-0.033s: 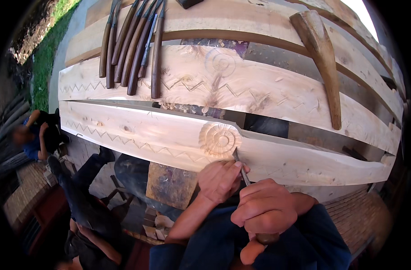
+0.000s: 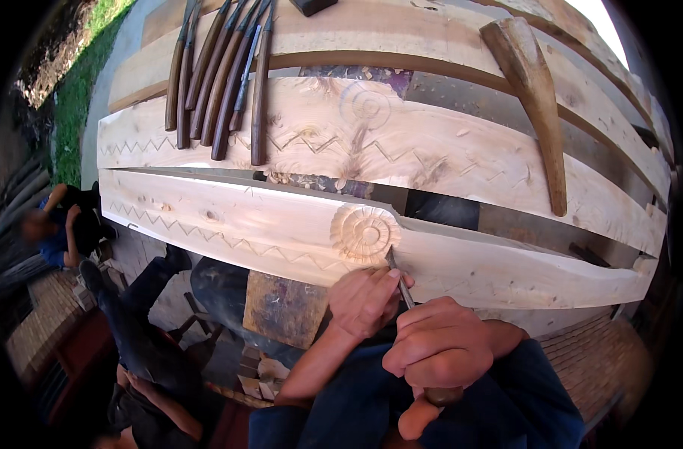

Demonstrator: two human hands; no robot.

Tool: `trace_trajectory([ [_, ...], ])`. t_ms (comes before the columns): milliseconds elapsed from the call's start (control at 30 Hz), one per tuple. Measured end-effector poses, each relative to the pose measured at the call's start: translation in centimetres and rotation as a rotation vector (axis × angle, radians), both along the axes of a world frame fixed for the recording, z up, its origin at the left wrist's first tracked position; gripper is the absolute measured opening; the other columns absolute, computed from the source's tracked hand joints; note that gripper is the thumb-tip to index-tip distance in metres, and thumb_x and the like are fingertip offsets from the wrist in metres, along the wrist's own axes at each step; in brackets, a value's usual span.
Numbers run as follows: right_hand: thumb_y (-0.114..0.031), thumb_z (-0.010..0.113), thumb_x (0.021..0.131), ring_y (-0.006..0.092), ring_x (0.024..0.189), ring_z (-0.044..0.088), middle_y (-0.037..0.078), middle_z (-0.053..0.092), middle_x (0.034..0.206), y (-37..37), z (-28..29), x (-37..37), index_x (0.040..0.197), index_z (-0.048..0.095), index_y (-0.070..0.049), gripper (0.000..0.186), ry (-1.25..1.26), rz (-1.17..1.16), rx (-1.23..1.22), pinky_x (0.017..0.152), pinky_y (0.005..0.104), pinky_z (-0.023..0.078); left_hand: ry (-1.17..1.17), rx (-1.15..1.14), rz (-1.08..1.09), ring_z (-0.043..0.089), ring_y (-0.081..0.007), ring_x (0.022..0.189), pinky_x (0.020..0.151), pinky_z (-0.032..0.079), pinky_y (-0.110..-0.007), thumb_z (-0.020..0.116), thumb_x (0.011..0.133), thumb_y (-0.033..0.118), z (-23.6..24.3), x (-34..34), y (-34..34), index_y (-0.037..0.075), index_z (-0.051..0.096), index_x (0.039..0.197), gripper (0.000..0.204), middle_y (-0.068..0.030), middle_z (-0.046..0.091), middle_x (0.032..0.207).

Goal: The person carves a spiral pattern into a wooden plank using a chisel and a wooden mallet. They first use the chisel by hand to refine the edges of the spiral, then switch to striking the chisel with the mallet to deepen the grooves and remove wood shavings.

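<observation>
Along the near edge of the front board (image 2: 521, 277), holds a chisel (image 2: 407, 295) with its tip at the carved rosette (image 2: 367, 233); pinches it in the left hand (image 2: 364, 303), curls the right hand (image 2: 442, 344) round its handle (image 2: 444, 396); has spare chisels (image 2: 220, 112) across the left end of the board behind (image 2: 424, 138).

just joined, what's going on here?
A person's right hand grips the handle of a carving tool, while the left hand steadies its metal shaft near the tip. The tip sits at the lower right edge of a carved round rosette on the nearest board; a zigzag line runs left of it. More wood-handled tools and a wooden mallet lie on the boards beyond, out of both hands.
</observation>
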State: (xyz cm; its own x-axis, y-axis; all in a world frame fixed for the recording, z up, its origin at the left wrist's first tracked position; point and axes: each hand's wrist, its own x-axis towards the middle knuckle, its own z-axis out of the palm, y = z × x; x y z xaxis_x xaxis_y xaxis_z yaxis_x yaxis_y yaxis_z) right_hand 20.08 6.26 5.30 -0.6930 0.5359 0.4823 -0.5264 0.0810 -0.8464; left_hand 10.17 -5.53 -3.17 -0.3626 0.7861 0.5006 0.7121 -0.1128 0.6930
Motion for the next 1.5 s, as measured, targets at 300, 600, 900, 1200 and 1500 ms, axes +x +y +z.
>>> trace_trajectory([
  [300,-0.047,0.09,0.097,0.0208,0.05,0.06,0.015,0.074,0.083,1.2,0.3,-0.2,0.085,0.063,-0.001,0.054,0.009,0.024,0.007,0.044,0.0316,0.044,-0.046,-0.087,-0.059,0.071,-0.022,0.069,0.059,0.057,-0.035,0.074,0.086,-0.01,1.4,-0.3,0.5,-0.003,0.06,0.148,0.064,-0.0053,0.082,0.1],
  [600,-0.054,0.073,0.108,0.0116,0.041,0.054,0.014,0.074,0.076,3.6,1.3,0.0,0.08,0.053,-0.006,0.059,0.06,-0.073,-0.198,0.037,0.0246,0.041,0.054,-0.072,-0.004,0.069,-0.0175,0.063,0.057,0.054,-0.031,0.076,0.089,-0.009,1.9,0.2,2.5,-0.008,0.077,0.133,0.044,-0.0111,0.076,0.088],
  [900,-0.061,0.067,0.108,0.0096,0.037,0.051,0.011,0.069,0.067,3.4,0.4,-1.3,0.079,0.048,-0.007,0.064,0.056,-0.134,-0.219,0.034,0.0239,0.04,0.067,-0.077,0.048,0.069,-0.0171,0.064,0.056,0.052,-0.03,0.07,0.093,-0.008,1.0,0.2,2.5,-0.01,0.076,0.133,0.04,-0.0133,0.077,0.091],
  [1200,-0.061,0.068,0.108,0.0107,0.037,0.052,0.012,0.07,0.065,3.8,0.1,-1.9,0.075,0.047,-0.008,0.066,0.055,-0.085,-0.22,0.033,0.0245,0.04,0.029,-0.091,0.065,0.068,-0.0169,0.063,0.056,0.052,-0.03,0.068,0.092,-0.009,1.0,0.2,2.5,-0.01,0.075,0.134,0.043,-0.0133,0.077,0.092],
  [1500,-0.064,0.062,0.11,0.0115,0.036,0.048,0.011,0.068,0.063,4.8,0.3,-2.6,0.079,0.048,-0.007,0.066,-0.02,0.015,-0.255,0.032,0.026,0.037,0.002,-0.116,0.086,0.068,-0.0163,0.063,0.056,0.052,-0.03,0.07,0.092,-0.008,0.7,0.3,2.4,-0.01,0.076,0.133,0.041,-0.0119,0.077,0.091],
])
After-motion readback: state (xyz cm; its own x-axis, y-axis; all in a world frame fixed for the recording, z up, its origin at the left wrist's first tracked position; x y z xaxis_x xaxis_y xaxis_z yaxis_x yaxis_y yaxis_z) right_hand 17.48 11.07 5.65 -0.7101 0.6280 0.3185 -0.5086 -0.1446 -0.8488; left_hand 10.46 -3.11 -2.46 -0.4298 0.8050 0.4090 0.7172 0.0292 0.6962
